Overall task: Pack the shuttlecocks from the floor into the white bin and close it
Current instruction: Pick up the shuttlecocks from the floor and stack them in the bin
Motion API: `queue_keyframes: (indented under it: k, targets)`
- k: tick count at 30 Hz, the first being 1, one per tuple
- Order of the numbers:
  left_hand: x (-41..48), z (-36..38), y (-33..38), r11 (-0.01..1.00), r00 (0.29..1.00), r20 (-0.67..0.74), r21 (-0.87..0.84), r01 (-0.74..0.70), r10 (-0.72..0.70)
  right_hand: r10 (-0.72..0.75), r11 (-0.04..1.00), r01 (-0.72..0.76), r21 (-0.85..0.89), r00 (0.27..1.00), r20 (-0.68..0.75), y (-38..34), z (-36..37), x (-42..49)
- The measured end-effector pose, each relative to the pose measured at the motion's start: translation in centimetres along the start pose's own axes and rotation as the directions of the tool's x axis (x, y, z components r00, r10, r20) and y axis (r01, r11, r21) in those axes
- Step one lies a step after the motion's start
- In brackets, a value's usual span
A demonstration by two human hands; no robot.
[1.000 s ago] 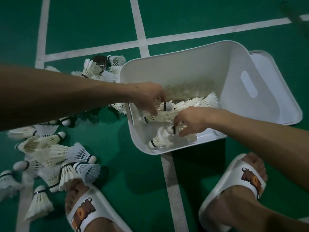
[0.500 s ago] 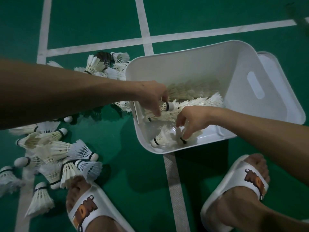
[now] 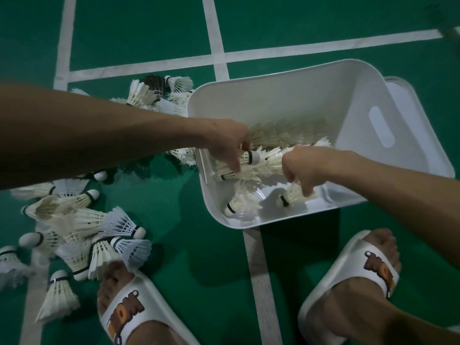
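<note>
White bin, hands inside.
Level shuttlecock is pinched by left hand, cork rightward; slanted shuttlecock by right hand, cork lower-left.

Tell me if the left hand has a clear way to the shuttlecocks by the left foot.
Probably yes: the pile lies uncovered on the floor, though the left hand grips a shuttlecock.

Green court floor, white lines crossing at top, one more running out from under the white bin toward the bottom. The white bin sits on the floor centre-right, open. A white lid lies flat at its far right side, partly hidden. Loose shuttlecocks heaped at left; a second cluster by the bin's far-left corner. Left slide and right slide stand at the bottom.
</note>
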State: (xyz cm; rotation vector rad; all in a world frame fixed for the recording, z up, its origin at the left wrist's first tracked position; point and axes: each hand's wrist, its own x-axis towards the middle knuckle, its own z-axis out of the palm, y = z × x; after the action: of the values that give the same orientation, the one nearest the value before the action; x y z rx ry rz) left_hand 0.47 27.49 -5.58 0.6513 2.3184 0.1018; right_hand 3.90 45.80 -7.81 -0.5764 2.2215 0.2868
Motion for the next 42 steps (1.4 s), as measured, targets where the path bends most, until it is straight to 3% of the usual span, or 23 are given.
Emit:
queue_keyframes:
  k: [8, 21, 30, 35, 40, 42]
  targets:
    - [-0.3, -0.3, 0.0, 0.999, 0.999, -0.005, -0.010, 0.035, -0.036, -0.058, 0.976, 0.098, 0.193, 0.978, -0.203, -2.5, -0.7, 1.2]
    - [-0.5, -0.3, 0.2, 0.999, 0.999, -0.033, -0.038, 0.020, -0.022, -0.099, 0.914, 0.152, 0.376, 0.983, -0.158, -3.2, -0.4, 1.3]
    - [-0.4, -0.3, -0.1, 0.998, 0.999, -0.020, -0.050, 0.024, -0.025, -0.104, 0.956, 0.125, 0.265, 0.990, -0.094, -3.4, 0.8, 1.7]
    - [-0.1, -0.3, 0.1, 0.997, 1.000, -0.010, -0.066, 0.027, -0.028, -0.096, 0.901, 0.131, 0.413, 0.990, -0.106, -3.2, 1.2, 1.7]
    - [0.1, -0.3, 0.1, 0.995, 0.999, 0.004, -0.084, 0.048, -0.048, -0.051, 0.734, 0.123, 0.668, 0.991, -0.126, -2.0, 1.3, 1.8]
    - [0.3, -0.3, 0.2, 0.995, 0.999, 0.006, -0.085, 0.055, -0.054, -0.088, 0.752, 0.116, 0.649, 0.993, -0.075, -2.4, 2.0, 2.0]
